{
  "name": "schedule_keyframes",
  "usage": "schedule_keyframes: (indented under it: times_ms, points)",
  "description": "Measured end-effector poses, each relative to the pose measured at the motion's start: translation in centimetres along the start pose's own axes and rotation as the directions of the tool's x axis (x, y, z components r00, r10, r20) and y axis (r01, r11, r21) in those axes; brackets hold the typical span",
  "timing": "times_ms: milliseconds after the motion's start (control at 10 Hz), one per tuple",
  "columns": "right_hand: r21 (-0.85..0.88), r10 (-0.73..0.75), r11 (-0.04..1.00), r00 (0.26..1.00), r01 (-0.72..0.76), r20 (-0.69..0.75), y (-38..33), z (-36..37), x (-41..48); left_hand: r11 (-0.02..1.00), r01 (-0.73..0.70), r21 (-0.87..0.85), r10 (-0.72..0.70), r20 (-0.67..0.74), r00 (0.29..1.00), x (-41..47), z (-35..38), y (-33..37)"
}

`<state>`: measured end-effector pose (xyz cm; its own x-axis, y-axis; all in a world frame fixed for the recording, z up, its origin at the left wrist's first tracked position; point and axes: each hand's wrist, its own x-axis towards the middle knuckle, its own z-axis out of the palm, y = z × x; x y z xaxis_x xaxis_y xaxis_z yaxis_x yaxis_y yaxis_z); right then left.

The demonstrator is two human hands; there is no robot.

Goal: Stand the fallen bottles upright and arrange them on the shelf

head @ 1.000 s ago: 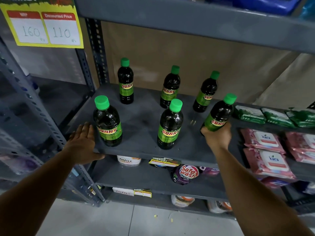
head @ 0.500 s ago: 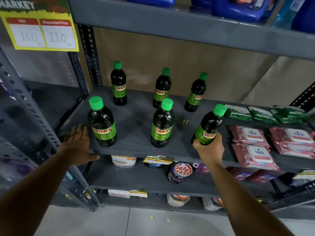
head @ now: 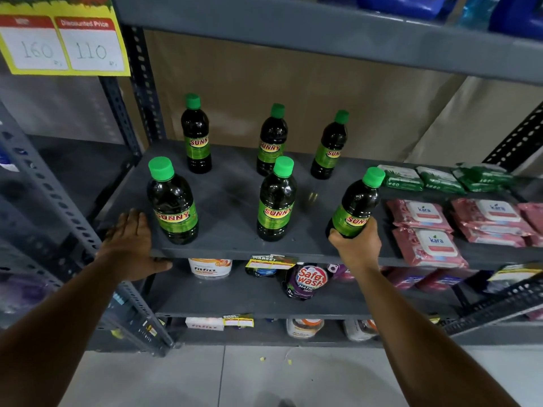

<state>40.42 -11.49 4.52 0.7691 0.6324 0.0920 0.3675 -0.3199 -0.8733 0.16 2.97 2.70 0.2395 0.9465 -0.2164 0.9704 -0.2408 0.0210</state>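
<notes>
My right hand (head: 354,248) has its fingers clamped round the base of a tilted bottle (head: 354,207) at the front edge of the shelf (head: 232,201), beside pink wipes packs (head: 426,230). My left hand (head: 130,242) lies flat, fingers spread, on the shelf's corner. Five other bottles (head: 276,201) stand upright, as far as I can tell.

Dim, flat indoor light from above. Small white highlights on the dark bottles (head: 276,201). Soft, faint shadows on the grey shelf (head: 232,201); the lower tiers are murky. Wide-angle bending: uprights lean outward, forearms stretch toward the corners. Left edge soft and smeared. Price sign (head: 63,45) slightly blurred, its numbers still legible.
</notes>
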Motion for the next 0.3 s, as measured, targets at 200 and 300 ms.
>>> schedule_keyframes:
  times_ms: [200, 300]
  points:
    - [0.009, -0.005, 1.0, 1.0, 0.005, -0.001, 0.2, 0.3, -0.2, 0.999, -0.017, -0.03, 0.018, 0.017, 1.0, -0.4, -0.1, 0.0]
    - [0.015, -0.044, 0.999, 0.998, 0.043, 0.045, -0.2, 0.0, -1.1, 0.991, -0.088, -0.102, 0.073, -0.143, 0.987, -2.4, 0.8, -0.2]
